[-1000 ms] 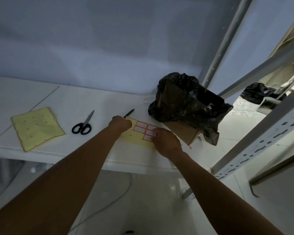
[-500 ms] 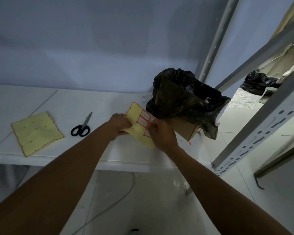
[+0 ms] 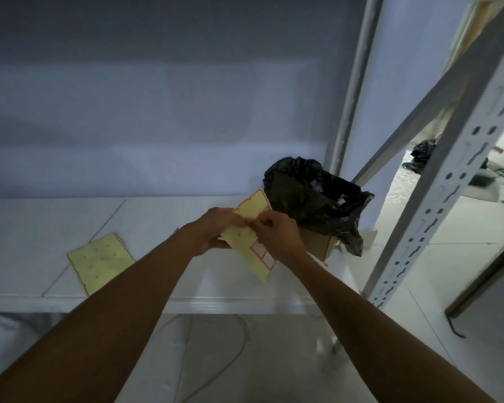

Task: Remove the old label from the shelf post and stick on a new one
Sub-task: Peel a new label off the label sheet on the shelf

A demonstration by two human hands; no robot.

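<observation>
A yellow label sheet (image 3: 246,238) with red-bordered labels is held up above the white shelf (image 3: 157,225). My left hand (image 3: 216,231) grips its left edge. My right hand (image 3: 277,231) pinches the sheet near its middle, fingertips touching those of the left hand. A few white labels with red borders (image 3: 264,255) remain at the sheet's lower end. The perforated white shelf post (image 3: 437,205) rises at the right, about a hand's width from my right hand. I see no label on the post's visible face.
A second yellow backing sheet (image 3: 99,261) lies flat on the shelf at the left. A cardboard box lined with a black bag (image 3: 312,196) stands at the shelf's right end. A cable (image 3: 233,356) runs over the floor below.
Both hands lifted the label sheet off the shelf and turned it upright. The right hand moved to the sheet's middle. The view shifted right, so the scissors and pen are hidden.
</observation>
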